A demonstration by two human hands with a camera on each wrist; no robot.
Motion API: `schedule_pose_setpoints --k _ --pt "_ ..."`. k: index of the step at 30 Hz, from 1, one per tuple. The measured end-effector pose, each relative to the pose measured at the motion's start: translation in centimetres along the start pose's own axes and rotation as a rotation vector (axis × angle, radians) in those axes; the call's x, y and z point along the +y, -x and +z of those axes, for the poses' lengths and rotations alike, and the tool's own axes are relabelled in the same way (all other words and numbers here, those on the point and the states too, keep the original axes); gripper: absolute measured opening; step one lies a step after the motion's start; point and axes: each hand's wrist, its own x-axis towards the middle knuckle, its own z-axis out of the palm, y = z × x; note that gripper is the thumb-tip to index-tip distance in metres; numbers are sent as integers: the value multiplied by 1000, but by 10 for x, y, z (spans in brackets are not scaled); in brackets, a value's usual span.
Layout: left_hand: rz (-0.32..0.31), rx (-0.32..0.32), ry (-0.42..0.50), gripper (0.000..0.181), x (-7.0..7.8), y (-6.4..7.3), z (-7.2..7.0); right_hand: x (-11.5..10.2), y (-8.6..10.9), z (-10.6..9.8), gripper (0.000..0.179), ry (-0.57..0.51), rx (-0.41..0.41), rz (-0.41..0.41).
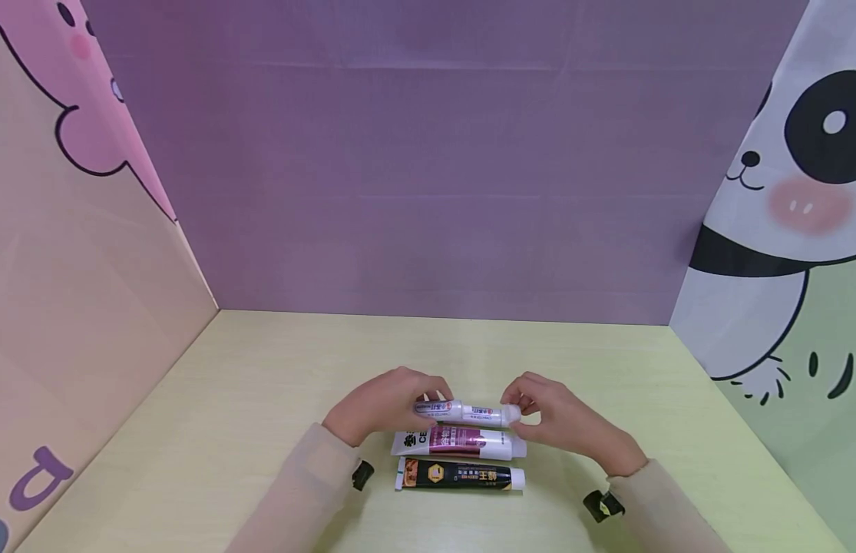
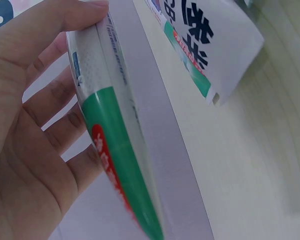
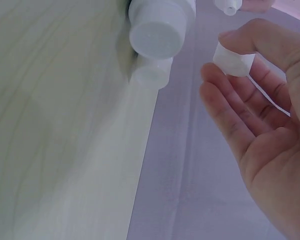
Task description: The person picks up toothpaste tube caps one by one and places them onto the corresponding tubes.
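My left hand point(image 1: 393, 401) grips a white toothpaste tube point(image 1: 437, 410) with blue print, thumb on the near side. In the left wrist view the held tube point(image 2: 117, 140) shows a green and red end. My right hand point(image 1: 562, 415) pinches a small white cap point(image 3: 234, 60) between thumb and fingers. The tube's bare nozzle point(image 3: 231, 8) stands apart from that cap in the right wrist view. Just nearer than the held tube is a white and magenta toothpaste tube point(image 1: 458, 442). A black toothpaste tube point(image 1: 462, 475) with a white cap lies nearest.
The pale wooden table point(image 1: 262, 430) carries the two lying tubes, side by side with caps to the right. A purple backdrop point(image 1: 428, 169) rises behind it. Cartoon-printed side panels stand left point(image 1: 89, 307) and right point(image 1: 828, 322).
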Motion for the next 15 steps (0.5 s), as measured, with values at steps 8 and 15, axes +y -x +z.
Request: schedule_pose_setpoints --k 8,15 --pt "15 2 -23 30 4 -4 3 -4 -4 4 33 -41 -3 23" --pt "1 -13 1 31 10 -7 4 -8 -6 8 30 -69 -15 0"
